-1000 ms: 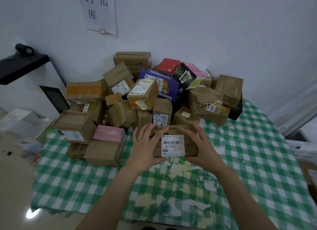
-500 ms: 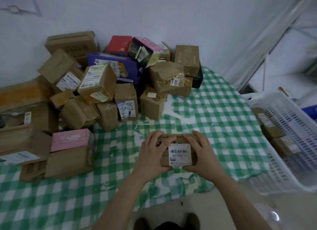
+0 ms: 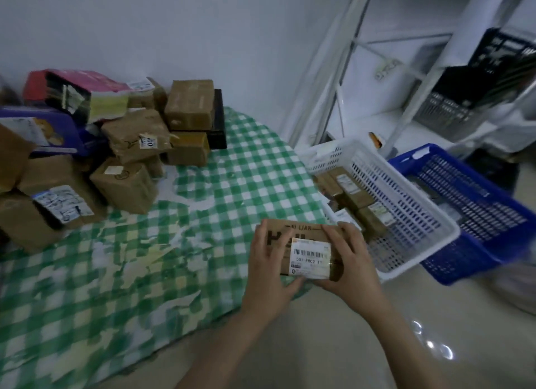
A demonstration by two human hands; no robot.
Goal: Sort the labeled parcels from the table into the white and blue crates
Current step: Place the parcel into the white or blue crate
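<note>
**Pile of parcels** [image 3: 121, 168]: it is sitting at the far left of the tabletop [image 3: 116, 287], against the wall. Most are brown cardboard boxes, and several are showing white labels. A purple box [image 3: 58, 133] and a pink-and-black box [image 3: 87, 95] are lying among the upper ones. A black box [image 3: 219, 121] is standing at the pile's right end, behind a brown one.

**Checked cloth** [image 3: 246, 179]: green and white, it is covering the tabletop and showing pale worn patches near the middle.

**Your left hand** [image 3: 269, 275]: it is gripping the left end of a brown parcel [image 3: 278, 237], with the fingers curled over the top and the thumb at the near edge.

**The parcel**: you are holding it flat between both hands over the tabletop's near right corner, just beside the white crate [image 3: 412, 214]. Its white barcode label [image 3: 310, 256] is facing you. Dark printed lettering is partly hidden under your fingers.

**Your right hand** [image 3: 353, 266]: it is clamping the parcel's right end, with the fingers wrapped over the far edge.

**White crate**: it is standing just off the tabletop's right edge. Several brown labelled parcels [image 3: 356, 197] are lying inside, towards its left side.

**Blue crate** [image 3: 478, 211]: it is sitting right beside the white one, on its right. You cannot tell what is in it.

**White shelf frame** [image 3: 417, 78]: it is standing behind the crates, with a black crate [image 3: 493, 69] on it, blurred.

**Floor** [image 3: 333, 345]: pale and glossy, it is catching light spots below your right forearm.
</note>
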